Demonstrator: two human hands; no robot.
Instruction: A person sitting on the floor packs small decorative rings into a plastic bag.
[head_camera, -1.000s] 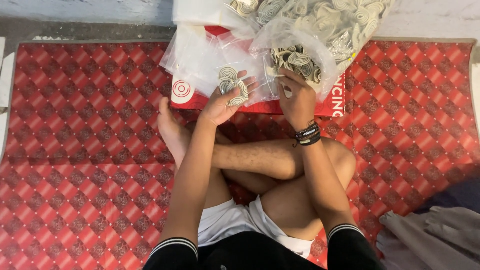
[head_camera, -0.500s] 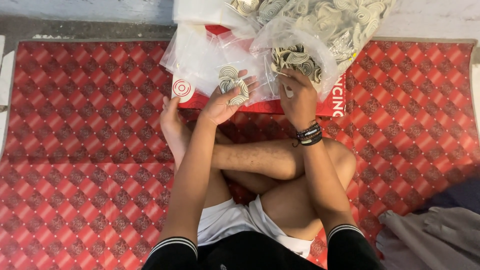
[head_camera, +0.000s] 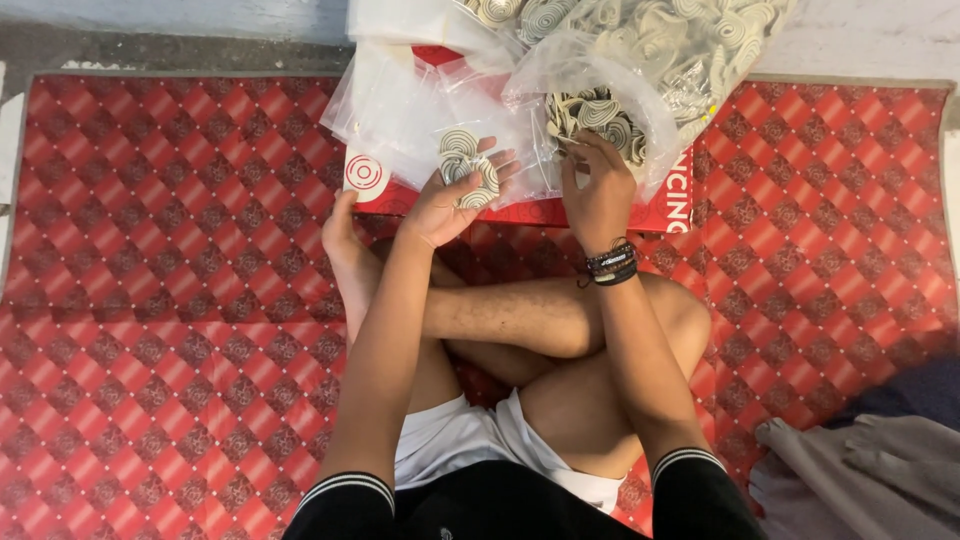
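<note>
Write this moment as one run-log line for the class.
left hand: holds spiral coils | right hand: reaching into clear bag | seated cross-legged on red mat

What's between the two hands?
In the head view, crumpled clear plastic bags over a red box lie between the left hand and right hand.

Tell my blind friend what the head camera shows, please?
A person sits cross-legged on a red mat; the left hand holds small spiral coils, and the right hand reaches into a clear bag of more coils.
</note>
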